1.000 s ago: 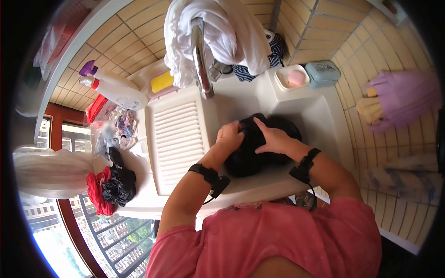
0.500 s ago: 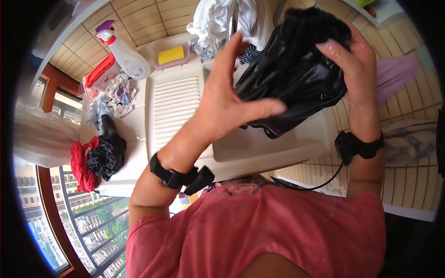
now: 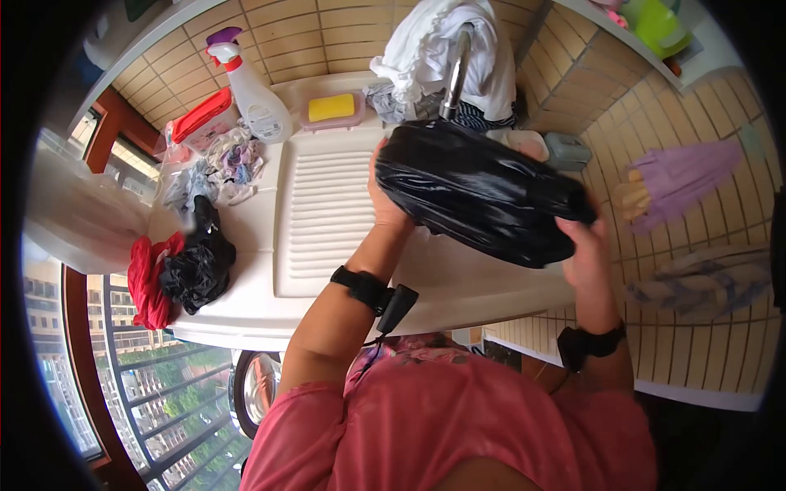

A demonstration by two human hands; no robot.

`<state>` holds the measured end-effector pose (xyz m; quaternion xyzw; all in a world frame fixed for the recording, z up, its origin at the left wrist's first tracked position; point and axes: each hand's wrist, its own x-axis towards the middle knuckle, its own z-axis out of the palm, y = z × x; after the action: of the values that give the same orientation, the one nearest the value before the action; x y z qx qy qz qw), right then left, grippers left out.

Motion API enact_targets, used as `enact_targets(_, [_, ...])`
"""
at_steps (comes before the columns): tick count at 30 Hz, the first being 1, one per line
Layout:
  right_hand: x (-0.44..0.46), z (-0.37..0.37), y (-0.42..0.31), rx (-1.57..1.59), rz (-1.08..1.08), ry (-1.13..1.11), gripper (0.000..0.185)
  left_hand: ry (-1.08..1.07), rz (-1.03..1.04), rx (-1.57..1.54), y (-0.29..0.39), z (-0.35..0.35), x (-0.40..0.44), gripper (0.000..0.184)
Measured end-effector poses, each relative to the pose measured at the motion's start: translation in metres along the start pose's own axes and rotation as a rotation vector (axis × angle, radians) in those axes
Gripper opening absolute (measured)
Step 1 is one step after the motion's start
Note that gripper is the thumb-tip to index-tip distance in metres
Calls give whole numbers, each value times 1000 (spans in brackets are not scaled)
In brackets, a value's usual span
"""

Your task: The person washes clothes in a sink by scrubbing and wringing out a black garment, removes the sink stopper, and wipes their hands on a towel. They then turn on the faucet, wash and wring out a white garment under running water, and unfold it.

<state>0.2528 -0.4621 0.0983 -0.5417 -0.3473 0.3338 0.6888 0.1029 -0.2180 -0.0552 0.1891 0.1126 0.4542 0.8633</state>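
"Black and shiny, that big cloth (image 3: 479,192)! Where is it?"

"Up between the left hand (image 3: 385,204) and the right hand (image 3: 585,250), over the white sink (image 3: 491,304). It looks wet."

"Are the hands together?"

"No, they are apart, one at each end of it. The right one pinches its end, with the thumb in front. The left one touches the other end, but most of its fingers are tucked behind. I can't tell if it is squeezing."

"What is past them?"

"Just beyond the hands is a silver tap (image 3: 458,69), with a bunched white cloth (image 3: 409,49) behind its spout. I can't tell if the tap touches the black one."

"And out past the right hand?"

"A blue-grey box (image 3: 567,153), just beyond it. Farther right, a purple cloth (image 3: 688,180) hangs by the tiles."

"What about the left hand?"

"Right beside it is a bumpy washboard (image 3: 327,213). Beyond that, a yellow sponge (image 3: 332,107) sits in a pink tray (image 3: 332,124). Way out left, a red cloth (image 3: 147,282) and a black bundle (image 3: 199,266) lie touching on the white worktop (image 3: 250,262)."
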Motion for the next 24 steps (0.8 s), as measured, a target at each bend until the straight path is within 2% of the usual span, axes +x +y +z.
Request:
enact_targets(2, [-2, -23, 59, -16, 343, 44, 70, -108, 216, 878, 0, -13, 0, 41])
enact_targets(3, [-1, -21, 74, 3, 461, -60, 84, -110, 217, 885, -7, -19, 1, 41])
enact_targets(5, [9, -7, 114, 208, 631, -146, 102, -205, 452, 973, -26, -36, 1, 42])
enact_targets(6, [21, 8, 127, 324, 693, -164, 100, -239, 530, 1001, -34, -46, 1, 43])
enact_targets(7, [32, 22, 140, 444, 756, -179, 101, -390, 594, 1456, -37, -60, -4, 44])
enact_targets(9, [47, 35, 166, 573, 756, -191, 99, -594, 257, 1371, -29, -46, -18, 57])
enact_targets(10, [52, 43, 173, 692, 755, -210, 99, -596, 254, 1374, -30, -43, -21, 57])
enact_targets(11, [53, 48, 178, 741, 769, -157, 90, -610, 195, 1192, -32, -40, -26, 56])
enact_targets(12, [51, 51, 182, 742, 776, -153, 90, -617, 136, 1007, -33, -36, -31, 56])
enact_targets(13, [48, 53, 186, 768, 746, -93, 86, -613, 134, 1006, -32, -32, -34, 56])
enact_targets(14, [49, 55, 189, 793, 715, -38, 83, -588, 147, 1198, -29, -28, -34, 56])
enact_targets(16, [49, 56, 193, 810, 687, -5, 79, -548, 151, 1390, -10, 6, -35, 56])
enact_targets(18, [52, 53, 202, 830, 658, 29, 75, -672, 158, 1797, 19, 59, -32, 44])
enact_targets(19, [54, 51, 210, 813, 603, 67, 71, -673, 153, 1801, 13, 50, -31, 44])
enact_targets(21, [57, 47, 216, 803, 557, 98, 67, -720, 711, 1552, -8, 18, -33, 45])
enact_targets(22, [57, 45, 213, 843, 517, 69, 63, -714, 707, 1563, -16, 6, -33, 45])
enact_targets(24, [59, 41, 214, 886, 481, 36, 60, -526, 216, 1003, -26, -7, -33, 49])
